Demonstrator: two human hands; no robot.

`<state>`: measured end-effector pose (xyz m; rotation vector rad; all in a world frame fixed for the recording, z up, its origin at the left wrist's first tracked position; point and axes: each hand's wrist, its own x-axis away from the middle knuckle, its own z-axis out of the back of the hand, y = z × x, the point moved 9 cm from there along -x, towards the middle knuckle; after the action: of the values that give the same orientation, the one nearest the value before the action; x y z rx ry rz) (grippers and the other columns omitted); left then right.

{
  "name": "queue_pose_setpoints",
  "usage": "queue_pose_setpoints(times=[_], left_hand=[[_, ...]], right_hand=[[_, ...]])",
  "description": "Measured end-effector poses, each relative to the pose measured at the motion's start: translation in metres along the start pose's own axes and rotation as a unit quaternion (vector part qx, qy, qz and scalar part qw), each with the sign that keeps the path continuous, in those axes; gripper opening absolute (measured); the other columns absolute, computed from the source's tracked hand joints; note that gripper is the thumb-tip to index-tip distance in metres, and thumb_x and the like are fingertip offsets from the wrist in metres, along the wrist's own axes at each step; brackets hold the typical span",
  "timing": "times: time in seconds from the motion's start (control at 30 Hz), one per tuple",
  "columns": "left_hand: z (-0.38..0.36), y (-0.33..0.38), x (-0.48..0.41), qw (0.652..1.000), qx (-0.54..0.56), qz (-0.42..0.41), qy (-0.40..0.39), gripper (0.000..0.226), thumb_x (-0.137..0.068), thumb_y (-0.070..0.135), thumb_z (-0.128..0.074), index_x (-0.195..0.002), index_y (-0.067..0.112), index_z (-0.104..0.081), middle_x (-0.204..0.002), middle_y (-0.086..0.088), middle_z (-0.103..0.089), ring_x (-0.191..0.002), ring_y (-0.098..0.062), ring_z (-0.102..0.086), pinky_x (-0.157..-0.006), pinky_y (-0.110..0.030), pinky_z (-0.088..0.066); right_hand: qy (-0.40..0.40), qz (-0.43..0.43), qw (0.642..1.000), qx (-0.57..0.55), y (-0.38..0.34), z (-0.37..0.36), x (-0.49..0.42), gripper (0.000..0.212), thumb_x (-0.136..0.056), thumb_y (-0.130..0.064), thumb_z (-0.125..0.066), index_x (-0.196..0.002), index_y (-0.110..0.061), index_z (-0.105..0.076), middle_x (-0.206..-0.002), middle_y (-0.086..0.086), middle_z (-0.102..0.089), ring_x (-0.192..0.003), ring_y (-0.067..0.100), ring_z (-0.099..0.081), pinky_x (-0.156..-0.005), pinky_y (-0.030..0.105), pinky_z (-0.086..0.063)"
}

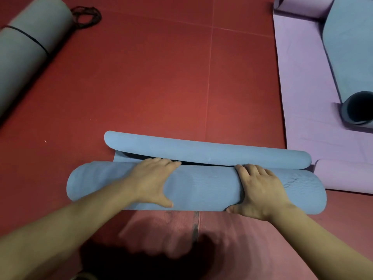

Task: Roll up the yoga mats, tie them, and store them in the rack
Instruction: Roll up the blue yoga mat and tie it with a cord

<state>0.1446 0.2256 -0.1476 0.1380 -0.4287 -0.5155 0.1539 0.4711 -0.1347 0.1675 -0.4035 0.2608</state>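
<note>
Blue yoga mat roll (201, 188) lies on the red floor (161, 77) right in front of the person, long axis left-to-right, square across both forearms. Left hand (155, 178) and right hand (260, 190) both rest on top of the roll, palms down, fingers fairly straight and reaching over the far side, thumbs spread toward the near edge. They press rather than clasp, nothing is pinched. Hands sit either side of the middle, the right one a bit closer to its end of the roll.

Key relation: the unrolled tail (201, 150) lies just beyond the fingertips, parallel to the roll and curled up into a tube shape of its own, with a dark gap between the two. Little flat mat is left, so rolling looks nearly done; the next push goes away from the body.

Mat is soft foam with fine wavy ribbing and rounded ends.

Far left: grey rolled mat (26, 57) with a black band (28, 37) around it, and a black cord (86, 17) by its end. Right: flat purple mat (298, 77) with a blue-grey roll (347, 57) lying on it. No rack in view.
</note>
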Motion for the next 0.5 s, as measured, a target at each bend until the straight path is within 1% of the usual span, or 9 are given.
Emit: queue_pose_setpoints(times=[0.07,0.1,0.13,0.17,0.2,0.3,0.37,0.43,0.5], left_hand=[[-0.002,0.015,0.023,0.994,-0.046,-0.004,0.098,0.116,-0.051,0.069,-0.074,-0.148,0.019,-0.035,-0.143,-0.007,-0.05,-0.129,-0.027,-0.051,-0.113,-0.04,-0.026],[-0.009,0.022,0.032,0.991,-0.067,0.003,0.112,0.122,-0.044,0.069,-0.078,-0.146,0.016,-0.038,-0.143,-0.013,-0.051,-0.129,-0.033,-0.051,-0.114,-0.048,-0.028],[-0.018,0.025,0.035,0.991,-0.086,0.014,0.106,0.13,-0.037,0.067,-0.084,-0.146,0.012,-0.038,-0.143,-0.018,-0.049,-0.129,-0.039,-0.049,-0.112,-0.056,-0.032],[-0.025,0.025,0.036,0.99,-0.1,0.027,0.095,0.136,-0.033,0.063,-0.089,-0.146,0.009,-0.037,-0.142,-0.021,-0.048,-0.128,-0.042,-0.049,-0.108,-0.061,-0.037],[-0.028,0.024,0.034,0.989,-0.11,0.031,0.092,0.138,-0.031,0.06,-0.091,-0.146,0.008,-0.036,-0.14,-0.023,-0.049,-0.126,-0.044,-0.05,-0.104,-0.062,-0.04],[-0.019,0.02,0.024,0.989,-0.113,0.006,0.098,0.129,-0.033,0.061,-0.088,-0.141,0.008,-0.04,-0.129,-0.02,-0.054,-0.113,-0.039,-0.056,-0.095,-0.052,-0.048],[-0.009,0.01,0.017,0.991,-0.098,0.01,0.086,0.126,-0.031,0.065,-0.084,-0.138,0.012,-0.043,-0.125,-0.015,-0.059,-0.106,-0.033,-0.06,-0.089,-0.044,-0.052],[-0.001,0.003,0.008,0.994,-0.086,0.014,0.066,0.121,-0.034,0.066,-0.081,-0.139,0.016,-0.044,-0.125,-0.009,-0.059,-0.104,-0.027,-0.06,-0.088,-0.039,-0.053],[0.006,0.002,0.002,0.995,-0.084,0.004,0.056,0.115,-0.043,0.065,-0.076,-0.142,0.019,-0.042,-0.128,-0.002,-0.056,-0.107,-0.023,-0.056,-0.093,-0.038,-0.049]], right_hand=[[0.006,-0.003,1.0,0.003,-0.001,0.001,0.002,0.127,-0.044,-0.097,-0.044,-0.147,-0.024,-0.035,-0.134,-0.002,-0.052,-0.125,0.022,-0.05,-0.111,0.038,-0.037],[0.006,-0.004,1.0,0.003,-0.001,0.001,0.002,0.126,-0.044,-0.097,-0.044,-0.147,-0.024,-0.035,-0.134,-0.002,-0.052,-0.125,0.022,-0.05,-0.111,0.037,-0.037],[0.007,-0.005,1.0,0.002,-0.001,0.001,0.002,0.127,-0.044,-0.097,-0.044,-0.147,-0.023,-0.036,-0.134,-0.001,-0.052,-0.125,0.022,-0.05,-0.111,0.038,-0.037],[0.008,-0.007,1.0,0.0,-0.001,0.0,0.002,0.126,-0.044,-0.097,-0.045,-0.147,-0.023,-0.037,-0.134,-0.001,-0.052,-0.126,0.022,-0.05,-0.112,0.038,-0.037],[0.011,-0.009,1.0,-0.005,-0.002,0.001,0.002,0.126,-0.044,-0.096,-0.046,-0.146,-0.022,-0.038,-0.135,-0.001,-0.052,-0.127,0.022,-0.049,-0.112,0.038,-0.036],[0.021,-0.016,0.999,-0.027,0.001,0.002,0.002,0.129,-0.043,-0.096,-0.046,-0.147,-0.02,-0.038,-0.139,0.002,-0.05,-0.133,0.024,-0.046,-0.116,0.04,-0.033],[0.019,-0.018,0.999,-0.024,0.002,0.003,0.001,0.133,-0.043,-0.097,-0.045,-0.15,-0.019,-0.034,-0.144,0.003,-0.046,-0.137,0.024,-0.04,-0.119,0.041,-0.028],[0.015,-0.02,1.0,-0.011,0.003,0.004,-0.002,0.137,-0.041,-0.097,-0.045,-0.152,-0.019,-0.028,-0.147,0.004,-0.041,-0.14,0.024,-0.035,-0.12,0.042,-0.024],[0.012,-0.017,1.0,-0.003,0.005,0.004,-0.005,0.138,-0.039,-0.096,-0.046,-0.152,-0.019,-0.027,-0.147,0.004,-0.04,-0.14,0.025,-0.035,-0.12,0.042,-0.024]])
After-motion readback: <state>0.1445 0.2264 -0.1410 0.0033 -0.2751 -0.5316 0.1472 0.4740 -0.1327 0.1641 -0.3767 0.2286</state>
